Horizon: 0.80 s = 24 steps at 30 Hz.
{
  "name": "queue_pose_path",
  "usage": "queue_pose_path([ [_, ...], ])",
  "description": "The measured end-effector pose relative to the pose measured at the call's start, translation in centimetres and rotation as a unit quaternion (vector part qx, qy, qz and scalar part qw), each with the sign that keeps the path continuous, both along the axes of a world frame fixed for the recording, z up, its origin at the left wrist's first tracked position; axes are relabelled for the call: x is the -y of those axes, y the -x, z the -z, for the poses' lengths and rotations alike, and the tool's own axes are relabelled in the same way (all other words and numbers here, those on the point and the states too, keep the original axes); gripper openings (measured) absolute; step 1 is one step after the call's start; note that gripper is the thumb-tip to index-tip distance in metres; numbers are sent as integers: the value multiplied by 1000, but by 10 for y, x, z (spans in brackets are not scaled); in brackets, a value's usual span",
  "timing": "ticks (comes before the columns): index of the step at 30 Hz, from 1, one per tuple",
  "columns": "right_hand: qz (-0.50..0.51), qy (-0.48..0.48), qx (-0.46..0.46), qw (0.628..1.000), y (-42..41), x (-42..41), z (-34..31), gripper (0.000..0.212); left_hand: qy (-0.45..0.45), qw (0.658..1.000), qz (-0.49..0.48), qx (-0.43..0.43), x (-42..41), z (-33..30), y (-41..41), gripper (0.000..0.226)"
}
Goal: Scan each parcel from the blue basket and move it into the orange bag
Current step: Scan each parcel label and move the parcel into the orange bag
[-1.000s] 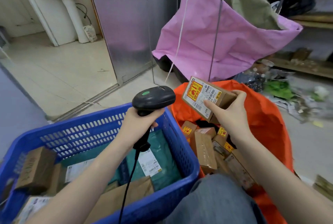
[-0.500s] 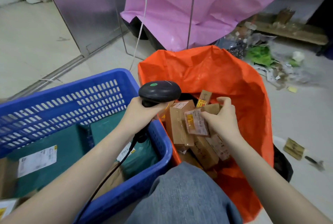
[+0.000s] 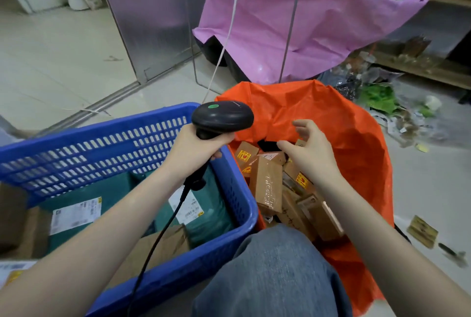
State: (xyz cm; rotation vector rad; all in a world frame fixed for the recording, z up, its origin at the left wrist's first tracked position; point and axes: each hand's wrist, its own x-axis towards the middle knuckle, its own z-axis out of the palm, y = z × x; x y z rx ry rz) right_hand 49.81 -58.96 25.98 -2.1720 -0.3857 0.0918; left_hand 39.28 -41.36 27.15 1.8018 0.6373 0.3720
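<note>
My left hand grips the handle of a black barcode scanner, held over the right rim of the blue basket. The basket holds green mailer bags with white labels and brown parcels. To its right stands the orange bag, filled with several small brown boxes carrying yellow stickers. My right hand hovers over those boxes inside the bag's mouth, fingers spread, holding nothing.
A pink sack hangs on a metal frame behind the orange bag. Litter and green scraps lie on the floor at the right. A metal door panel stands at the back. My denim-clad knee sits between basket and bag.
My right hand carried the small labelled box down from beside the scanner into the orange bag and let it go; the hand is now empty. The left hand kept hold of the scanner.
</note>
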Motion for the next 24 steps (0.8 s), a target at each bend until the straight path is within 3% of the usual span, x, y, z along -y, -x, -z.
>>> queue_pose_path([
  [4, -65, -26, 34, 997, 25, -27, -36, 44, -17, 999, -29, 7, -23, -28, 35, 15],
  [12, -191, -60, 53, 978, 84, -106, -71, 48, -35, 995, -87, 23, -85, -60, 126, 13],
  [24, -350, 42, 33, 935, 148, -204, -35, 45, 8, 984, -178, -9, -160, -22, 230, 12],
])
